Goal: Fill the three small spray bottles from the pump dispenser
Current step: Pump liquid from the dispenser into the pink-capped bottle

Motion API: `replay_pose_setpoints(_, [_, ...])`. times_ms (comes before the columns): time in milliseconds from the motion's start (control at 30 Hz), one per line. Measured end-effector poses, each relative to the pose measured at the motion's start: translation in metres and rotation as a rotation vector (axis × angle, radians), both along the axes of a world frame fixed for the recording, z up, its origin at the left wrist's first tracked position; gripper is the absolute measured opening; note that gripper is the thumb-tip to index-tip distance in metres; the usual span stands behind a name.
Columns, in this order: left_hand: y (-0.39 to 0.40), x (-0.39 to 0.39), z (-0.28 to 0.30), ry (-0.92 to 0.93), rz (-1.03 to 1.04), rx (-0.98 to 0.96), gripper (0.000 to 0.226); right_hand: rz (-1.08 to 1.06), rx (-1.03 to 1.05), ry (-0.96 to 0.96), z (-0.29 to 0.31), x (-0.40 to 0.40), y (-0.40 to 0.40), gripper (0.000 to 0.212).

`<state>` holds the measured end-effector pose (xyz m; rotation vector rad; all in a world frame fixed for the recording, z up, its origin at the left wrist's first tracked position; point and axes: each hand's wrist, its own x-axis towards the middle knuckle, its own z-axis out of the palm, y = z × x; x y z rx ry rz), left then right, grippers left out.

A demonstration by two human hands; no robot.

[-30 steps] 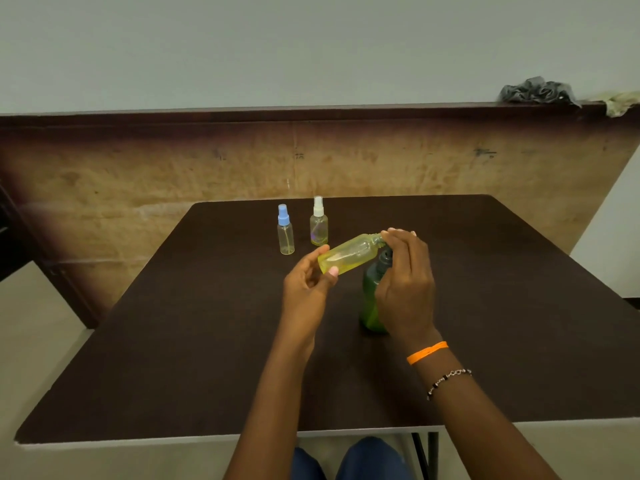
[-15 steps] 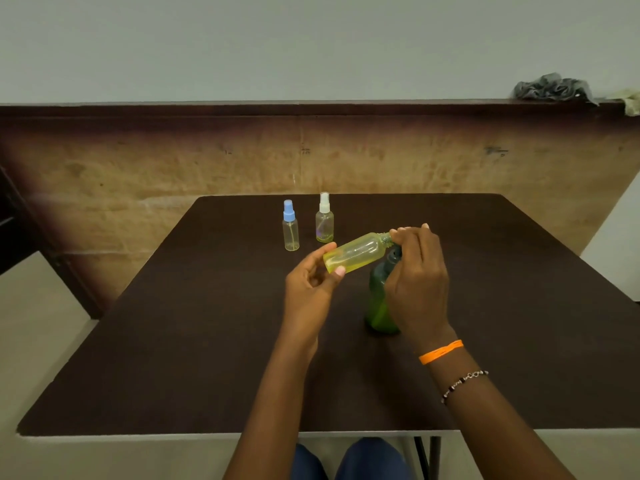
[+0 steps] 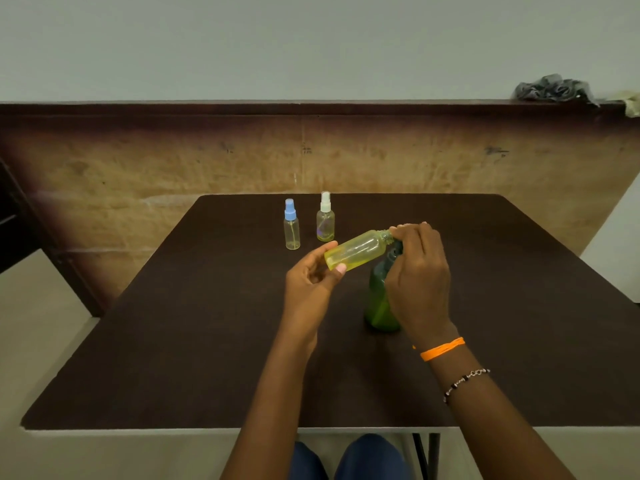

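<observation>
A person seated at a dark brown square table (image 3: 207, 341) holds a small translucent yellow plastic bottle (image 3: 358, 250), uncapped, tilted nearly on its side above the tabletop. The bottle's long axis runs from its base, low and toward the person's left, up to its open neck at the right, where it meets the dark pump head of a green plastic pump dispenser (image 3: 380, 299) standing upright just below. The left hand (image 3: 311, 282) pinches the bottle's base between thumb and fingers; the right hand (image 3: 417, 271) drapes over the pump from above, fingers curled around its head at the bottle's neck, though whether the nozzle sits inside the opening cannot be told from this angle. The right hand is the nearer to the pump. Toward the far edge stand a clear spray bottle with a blue cap (image 3: 291, 225) and, just beside it, a clear spray bottle with a white cap (image 3: 325, 218), both upright and capped.
</observation>
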<state>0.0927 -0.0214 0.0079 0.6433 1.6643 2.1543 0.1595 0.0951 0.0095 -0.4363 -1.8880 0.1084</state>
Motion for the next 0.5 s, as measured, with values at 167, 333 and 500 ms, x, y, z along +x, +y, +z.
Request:
replay_pose_setpoints(167, [0.002,0.002,-0.005,-0.044,0.008,-0.015,0.039,-0.023,-0.041,0.011,-0.008,-0.004,0.001,0.032])
replay_pose_setpoints(333, [-0.002,0.002,-0.002,-0.020,-0.015,-0.004,0.036,0.026,-0.037,-0.083,0.015,0.005,0.000,0.032])
replay_pose_setpoints(500, [-0.005,-0.003,0.001,0.003,-0.033,-0.010,0.033,0.037,-0.037,-0.085,0.015,0.005,0.001,0.034])
